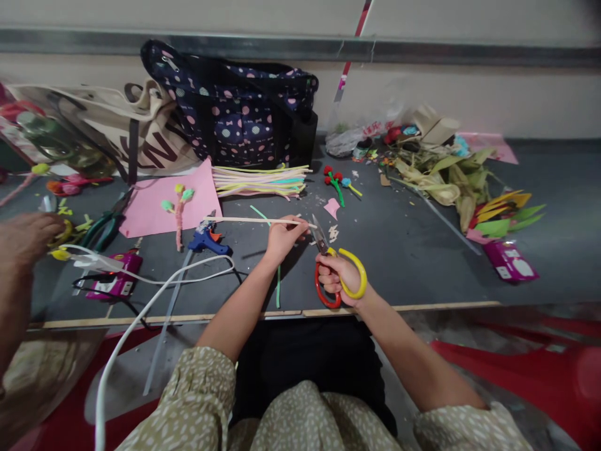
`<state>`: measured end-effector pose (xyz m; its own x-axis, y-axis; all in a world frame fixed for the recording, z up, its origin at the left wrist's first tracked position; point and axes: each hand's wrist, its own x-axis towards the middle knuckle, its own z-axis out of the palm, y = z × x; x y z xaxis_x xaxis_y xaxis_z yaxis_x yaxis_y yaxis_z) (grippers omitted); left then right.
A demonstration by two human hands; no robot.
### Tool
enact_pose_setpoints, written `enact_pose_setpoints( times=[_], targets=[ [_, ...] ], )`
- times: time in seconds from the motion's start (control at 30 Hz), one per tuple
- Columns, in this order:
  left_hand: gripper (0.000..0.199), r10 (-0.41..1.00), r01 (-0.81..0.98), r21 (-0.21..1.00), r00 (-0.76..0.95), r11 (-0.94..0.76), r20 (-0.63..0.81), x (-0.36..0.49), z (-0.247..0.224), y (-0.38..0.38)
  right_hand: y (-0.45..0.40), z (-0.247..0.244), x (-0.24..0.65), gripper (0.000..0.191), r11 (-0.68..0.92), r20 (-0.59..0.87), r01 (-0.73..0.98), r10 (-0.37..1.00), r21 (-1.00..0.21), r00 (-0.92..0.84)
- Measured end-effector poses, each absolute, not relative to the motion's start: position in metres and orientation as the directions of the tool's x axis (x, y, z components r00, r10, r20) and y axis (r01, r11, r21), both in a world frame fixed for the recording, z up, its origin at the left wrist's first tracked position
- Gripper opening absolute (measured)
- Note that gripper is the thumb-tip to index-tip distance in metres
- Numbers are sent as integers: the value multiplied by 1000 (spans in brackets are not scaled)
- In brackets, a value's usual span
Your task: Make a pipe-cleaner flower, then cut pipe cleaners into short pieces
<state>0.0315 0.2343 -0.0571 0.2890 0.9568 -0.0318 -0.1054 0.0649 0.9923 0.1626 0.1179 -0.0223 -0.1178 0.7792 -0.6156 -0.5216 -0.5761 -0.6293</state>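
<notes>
My left hand [287, 238] pinches a long pale stick-like strip [244, 220] near its right end; the strip stretches left over the table toward a blue glue gun [205, 240]. My right hand [339, 275] is wrapped round the scissors [320, 238], which have one red and one yellow handle. Their blades point up and left, slightly parted, beside the strip's right end. A thin green strip [278, 288] lies under my left wrist. Small pale scraps [333, 233] are scattered just right of the blades.
Behind lie a bundle of coloured strips [263, 181], pink paper [145, 207] and a dark patterned bag [244, 119]. Red berry-like pieces [334, 178] and dried leaves [451, 188] are to the right. Another person's hand [32, 235], pliers [106, 228] and a white cable [126, 338] are left.
</notes>
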Motion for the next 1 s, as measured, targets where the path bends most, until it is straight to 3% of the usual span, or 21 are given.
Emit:
enact_pose_setpoints(
  times=[0.17,0.43,0.73,1.0],
  targets=[
    [21,968,-154,986,251,67,-26,30,-54,237,111,-28,166,29,-539,-582,-559,804,-630,-119],
    [29,993,-354,933,-74,60,-92,7,-48,260,101,-22,186,25,-417,-478,-619,875,-666,-74],
    [18,964,-434,901,-237,6,-121,-11,-51,275,126,-20,214,26,-180,-247,-466,965,-866,85],
    [17,925,-319,948,-359,8,-129,-23,-60,299,143,-55,245,20,-107,-271,-736,957,-668,107]
  ],
)
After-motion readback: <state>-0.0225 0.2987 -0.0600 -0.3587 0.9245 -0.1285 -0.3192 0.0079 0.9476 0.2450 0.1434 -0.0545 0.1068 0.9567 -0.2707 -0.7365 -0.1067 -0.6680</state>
